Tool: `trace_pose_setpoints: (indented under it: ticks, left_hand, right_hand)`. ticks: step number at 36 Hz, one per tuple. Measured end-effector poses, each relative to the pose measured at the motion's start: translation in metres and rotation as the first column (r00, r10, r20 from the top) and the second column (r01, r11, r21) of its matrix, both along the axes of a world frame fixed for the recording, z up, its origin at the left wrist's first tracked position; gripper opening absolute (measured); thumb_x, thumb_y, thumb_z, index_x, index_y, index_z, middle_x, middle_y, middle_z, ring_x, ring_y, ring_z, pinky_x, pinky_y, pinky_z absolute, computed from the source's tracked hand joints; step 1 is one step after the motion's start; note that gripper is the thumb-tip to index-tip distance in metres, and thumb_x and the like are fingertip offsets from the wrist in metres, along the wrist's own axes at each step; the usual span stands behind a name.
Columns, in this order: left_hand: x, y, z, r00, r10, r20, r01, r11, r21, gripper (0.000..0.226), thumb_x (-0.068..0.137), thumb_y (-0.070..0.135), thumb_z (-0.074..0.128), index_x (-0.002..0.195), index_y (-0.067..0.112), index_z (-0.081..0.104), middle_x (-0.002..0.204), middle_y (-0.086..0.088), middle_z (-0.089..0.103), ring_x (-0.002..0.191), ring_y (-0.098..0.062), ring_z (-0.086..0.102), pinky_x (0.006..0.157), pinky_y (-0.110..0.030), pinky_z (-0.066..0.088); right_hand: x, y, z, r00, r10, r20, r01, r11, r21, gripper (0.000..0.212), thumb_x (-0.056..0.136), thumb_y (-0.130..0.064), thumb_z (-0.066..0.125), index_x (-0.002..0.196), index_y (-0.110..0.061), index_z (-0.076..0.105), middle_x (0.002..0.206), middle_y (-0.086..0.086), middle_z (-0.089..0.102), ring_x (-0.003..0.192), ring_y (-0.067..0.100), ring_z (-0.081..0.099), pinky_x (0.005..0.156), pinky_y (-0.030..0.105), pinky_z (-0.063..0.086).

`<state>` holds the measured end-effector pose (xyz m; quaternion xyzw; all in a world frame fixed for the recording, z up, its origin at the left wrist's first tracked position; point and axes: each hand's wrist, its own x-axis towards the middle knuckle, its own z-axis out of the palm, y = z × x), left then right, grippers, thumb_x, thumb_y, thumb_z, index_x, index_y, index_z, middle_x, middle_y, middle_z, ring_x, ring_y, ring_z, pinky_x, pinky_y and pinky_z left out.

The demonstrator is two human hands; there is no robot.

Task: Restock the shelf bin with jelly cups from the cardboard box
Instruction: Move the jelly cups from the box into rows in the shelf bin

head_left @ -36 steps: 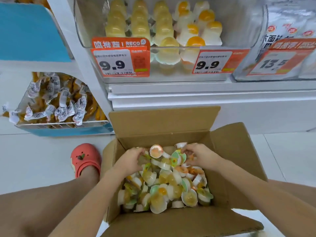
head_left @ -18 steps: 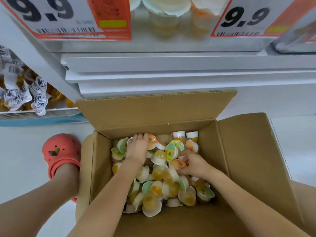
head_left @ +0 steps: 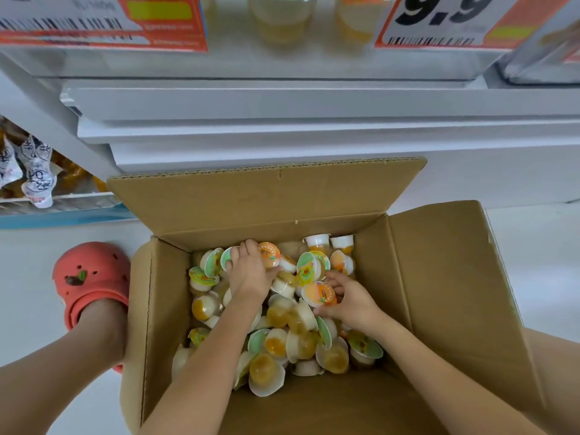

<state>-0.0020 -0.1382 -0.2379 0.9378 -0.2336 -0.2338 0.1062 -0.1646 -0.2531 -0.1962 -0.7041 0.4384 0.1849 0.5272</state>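
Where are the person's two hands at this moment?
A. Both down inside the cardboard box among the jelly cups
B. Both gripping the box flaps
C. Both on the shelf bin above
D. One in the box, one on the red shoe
A: the left hand and the right hand are both inside the cardboard box, curled over jelly cups.

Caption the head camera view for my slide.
Both hands, left hand and right hand, gather jelly cups inside the cardboard box.

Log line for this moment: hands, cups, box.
left hand: gripping orange-lidded jelly cup | right hand: gripping orange-lidded cup | both inside open brown cardboard box | stage: picking
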Motion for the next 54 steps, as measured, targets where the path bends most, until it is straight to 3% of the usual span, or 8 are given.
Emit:
trace_pose_setpoints:
  ticks: [13, 19, 25, 30, 36, 40, 44, 54]
  left_hand:
    - [0.002, 0.025, 0.011, 0.993, -0.085, 0.083, 0.102, 0.966, -0.236, 0.061, 0.061, 0.028, 0.076, 0.116, 0.010, 0.058, 0.108, -0.007, 0.057, 0.102, -0.028, 0.042, 0.091, -0.034, 0.036]
    - [0.000, 0.013, 0.085, 0.981, -0.148, -0.122, 0.082, 0.900, -0.429, 0.061, 0.065, 0.020, 0.075, 0.121, 0.017, 0.052, 0.106, 0.002, 0.033, 0.092, -0.019, 0.052, 0.078, -0.027, 0.043]
    - [0.016, -0.002, 0.182, 0.918, -0.320, -0.233, 0.142, 0.816, -0.561, 0.074, 0.062, 0.012, 0.083, 0.128, 0.017, 0.050, 0.111, 0.002, 0.055, 0.101, -0.015, 0.056, 0.081, -0.015, 0.039]
    - [0.027, 0.004, 0.275, 0.869, -0.363, -0.336, 0.072, 0.765, -0.640, 0.066, 0.059, 0.013, 0.089, 0.114, 0.022, 0.054, 0.108, 0.005, 0.063, 0.104, -0.011, 0.060, 0.094, -0.030, 0.046]
    - [0.013, 0.022, 0.355, 0.835, -0.337, -0.435, -0.077, 0.712, -0.698, 0.039, 0.066, 0.015, 0.082, 0.094, 0.031, 0.059, 0.103, 0.008, 0.061, 0.096, -0.003, 0.058, 0.079, -0.013, 0.048]
    - [-0.005, 0.026, 0.375, 0.637, -0.358, -0.683, -0.367, 0.638, -0.677, 0.034, 0.066, 0.013, 0.073, 0.098, 0.013, 0.062, 0.096, -0.005, 0.065, 0.086, -0.016, 0.067, 0.076, -0.040, 0.059]
    - [-0.011, 0.023, 0.377, 0.547, -0.361, -0.755, -0.537, 0.540, -0.647, 0.043, 0.059, 0.012, 0.071, 0.100, 0.004, 0.061, 0.088, -0.007, 0.071, 0.077, -0.019, 0.071, 0.063, -0.030, 0.059]
    - [-0.007, 0.019, 0.379, 0.468, -0.351, -0.811, -0.568, 0.584, -0.580, 0.050, 0.062, 0.011, 0.071, 0.110, 0.000, 0.063, 0.102, -0.016, 0.071, 0.089, -0.022, 0.070, 0.075, -0.031, 0.059]
  right_hand:
    - [-0.006, -0.006, 0.024, 0.996, 0.000, 0.087, 0.007, 0.997, -0.082, 0.054, 0.060, -0.017, 0.087, 0.102, -0.023, 0.055, 0.105, -0.006, 0.061, 0.097, 0.010, 0.060, 0.083, 0.030, 0.052]
    - [0.010, -0.009, 0.066, 0.989, 0.050, 0.142, -0.036, 0.994, -0.100, 0.058, 0.064, -0.015, 0.085, 0.103, -0.013, 0.043, 0.103, 0.001, 0.060, 0.090, 0.013, 0.060, 0.077, 0.034, 0.051]
    - [0.028, -0.022, 0.153, 0.942, 0.205, 0.264, -0.135, 0.956, -0.261, 0.058, 0.063, -0.024, 0.087, 0.102, -0.019, 0.045, 0.098, -0.004, 0.064, 0.087, 0.013, 0.062, 0.069, 0.024, 0.050]
    - [0.035, -0.030, 0.245, 0.859, 0.337, 0.384, -0.162, 0.892, -0.422, 0.061, 0.061, -0.031, 0.088, 0.105, -0.031, 0.046, 0.100, -0.018, 0.058, 0.093, -0.009, 0.054, 0.072, 0.009, 0.044]
    - [0.036, -0.021, 0.318, 0.713, 0.478, 0.513, -0.132, 0.810, -0.571, 0.068, 0.052, -0.031, 0.090, 0.110, -0.032, 0.054, 0.106, -0.019, 0.057, 0.103, -0.006, 0.050, 0.084, 0.011, 0.043]
    - [0.037, -0.012, 0.332, 0.645, 0.499, 0.579, -0.126, 0.817, -0.563, 0.067, 0.054, -0.027, 0.090, 0.112, -0.033, 0.058, 0.107, -0.012, 0.058, 0.103, -0.004, 0.052, 0.082, 0.008, 0.042]
    - [0.040, -0.009, 0.334, 0.629, 0.480, 0.612, -0.123, 0.838, -0.532, 0.064, 0.055, -0.038, 0.083, 0.112, -0.042, 0.056, 0.109, -0.013, 0.059, 0.103, -0.001, 0.054, 0.083, 0.010, 0.043]
    - [0.042, -0.009, 0.333, 0.641, 0.443, 0.627, -0.104, 0.859, -0.501, 0.068, 0.059, -0.037, 0.086, 0.121, -0.028, 0.059, 0.115, -0.016, 0.063, 0.110, 0.008, 0.058, 0.093, 0.037, 0.049]
